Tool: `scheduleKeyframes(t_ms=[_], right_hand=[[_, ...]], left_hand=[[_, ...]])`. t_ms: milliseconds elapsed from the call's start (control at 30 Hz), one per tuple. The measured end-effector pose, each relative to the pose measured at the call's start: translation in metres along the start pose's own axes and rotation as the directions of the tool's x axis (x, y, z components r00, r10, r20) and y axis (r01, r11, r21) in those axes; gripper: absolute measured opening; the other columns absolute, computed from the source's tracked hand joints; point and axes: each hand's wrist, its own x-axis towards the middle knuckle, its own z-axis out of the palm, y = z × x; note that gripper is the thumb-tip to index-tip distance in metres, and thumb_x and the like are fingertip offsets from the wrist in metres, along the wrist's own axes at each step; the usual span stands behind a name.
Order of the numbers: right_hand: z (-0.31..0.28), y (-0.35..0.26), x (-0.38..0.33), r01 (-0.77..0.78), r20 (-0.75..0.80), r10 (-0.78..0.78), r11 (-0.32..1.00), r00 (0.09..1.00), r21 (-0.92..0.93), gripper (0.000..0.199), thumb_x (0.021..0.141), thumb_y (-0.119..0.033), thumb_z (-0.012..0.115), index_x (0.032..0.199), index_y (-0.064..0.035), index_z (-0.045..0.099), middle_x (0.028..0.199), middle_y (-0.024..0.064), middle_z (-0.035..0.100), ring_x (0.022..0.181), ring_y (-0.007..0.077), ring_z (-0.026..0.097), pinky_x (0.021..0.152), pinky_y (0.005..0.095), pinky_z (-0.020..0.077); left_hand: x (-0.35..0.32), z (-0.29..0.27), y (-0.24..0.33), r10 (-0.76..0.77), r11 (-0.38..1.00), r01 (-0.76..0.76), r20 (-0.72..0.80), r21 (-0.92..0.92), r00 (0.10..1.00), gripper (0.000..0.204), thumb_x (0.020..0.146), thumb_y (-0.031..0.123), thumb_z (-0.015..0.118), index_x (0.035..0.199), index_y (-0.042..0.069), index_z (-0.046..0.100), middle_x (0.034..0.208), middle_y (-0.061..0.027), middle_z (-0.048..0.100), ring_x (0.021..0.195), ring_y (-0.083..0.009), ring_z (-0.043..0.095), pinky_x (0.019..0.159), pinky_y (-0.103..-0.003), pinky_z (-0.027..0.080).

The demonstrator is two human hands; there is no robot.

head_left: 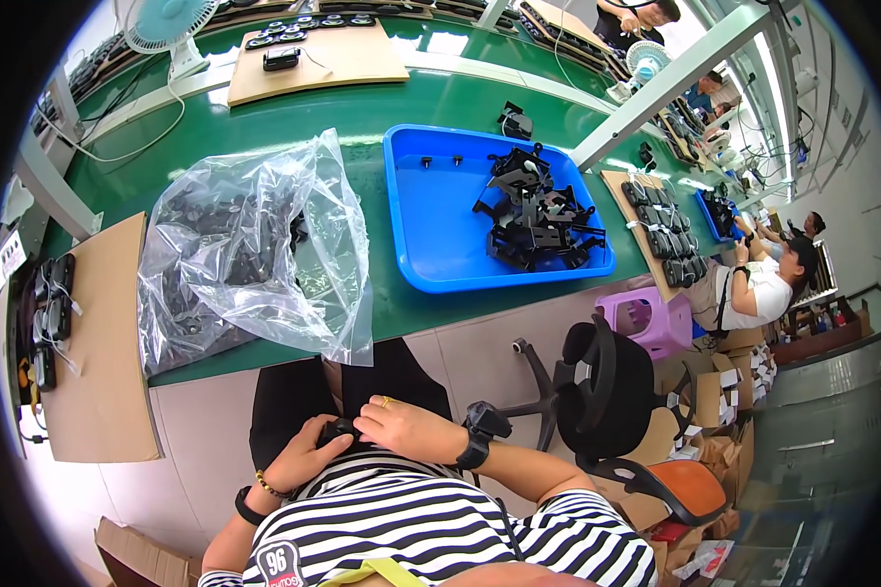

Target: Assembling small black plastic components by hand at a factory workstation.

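Observation:
Close to my lap, my left hand (311,452) is closed around a small black part (337,430), gripped between thumb and fingers. My right hand (401,428) meets it from the other side, fingers bent and fingertips against the part. What those fingertips pinch is too small to tell. On the green bench ahead lies a clear plastic bag (254,254) full of dark pieces. A blue tray (430,249) to its right holds a heap of black plastic brackets (543,210), with two small black pieces apart at its far left.
A brown board (108,342) with black devices stands at the left. Another board (655,235) bears black units at the right. Beyond the tray lies a black part (516,121). A black swivel chair (607,386) and a purple stool (646,318) stand near a seated co-worker (758,289).

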Motion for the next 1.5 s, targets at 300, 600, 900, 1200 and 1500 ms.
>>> scheduleKeyframes(t_ms=[300,600,900,1200,1500], right_hand=[[0.01,0.009,0.006,-0.071,0.106,0.069,0.997,0.992,0.022,0.021,0.097,-0.022,0.064,0.091,-0.0042,0.057,0.089,0.0125,0.057,0.079,0.0298,0.064,0.071,0.0392,0.0535],[0.027,0.005,0.009,-0.389,0.23,0.386,0.921,0.893,-0.033,0.024,0.1,-0.026,0.062,0.093,-0.0038,0.058,0.084,0.012,0.059,0.071,0.0311,0.065,0.063,0.0421,0.0536],[0.016,0.017,0.008,-0.137,0.002,0.138,0.981,0.99,0.137,0.021,0.098,-0.015,0.064,0.106,-0.0008,0.051,0.098,0.0171,0.056,0.086,0.034,0.064,0.075,0.0405,0.0536],[0.025,0.023,-0.005,-0.141,0.116,0.132,0.987,0.984,0.071,0.02,0.1,-0.019,0.061,0.101,-0.0011,0.053,0.091,0.0158,0.058,0.077,0.0333,0.065,0.069,0.0419,0.054],[0.044,0.018,-0.006,-0.341,0.033,0.341,0.94,0.94,0.003,0.032,0.102,-0.031,0.06,0.086,-0.0041,0.059,0.068,0.0118,0.061,0.057,0.0326,0.063,0.053,0.0406,0.0511]], left_hand=[[-0.001,-0.003,0.0,0.014,0.999,-0.015,0.011,0.047,1.0,0.054,0.1,0.038,0.065,0.137,0.001,0.054,0.12,-0.0157,0.062,0.105,-0.0214,0.061,0.093,-0.033,0.049],[0.005,-0.003,-0.012,0.026,0.998,-0.026,-0.001,0.058,1.0,0.053,0.101,0.037,0.064,0.138,0.0,0.053,0.118,-0.0144,0.061,0.101,-0.021,0.064,0.088,-0.032,0.053],[0.014,-0.003,-0.01,-0.065,0.979,0.056,-0.037,-0.196,0.997,0.05,0.101,0.032,0.067,0.136,-0.001,0.054,0.111,-0.0102,0.059,0.082,-0.0132,0.065,0.073,-0.028,0.055],[0.017,0.006,-0.017,-0.021,0.999,0.021,0.001,-0.026,1.0,0.048,0.1,0.033,0.069,0.132,-0.001,0.057,0.113,-0.01,0.058,0.081,-0.0134,0.062,0.073,-0.027,0.053],[0.017,0.007,-0.019,0.16,0.978,-0.151,-0.052,0.146,0.986,0.046,0.101,0.034,0.067,0.132,0.002,0.058,0.113,-0.0112,0.058,0.084,-0.0152,0.062,0.076,-0.028,0.053]])
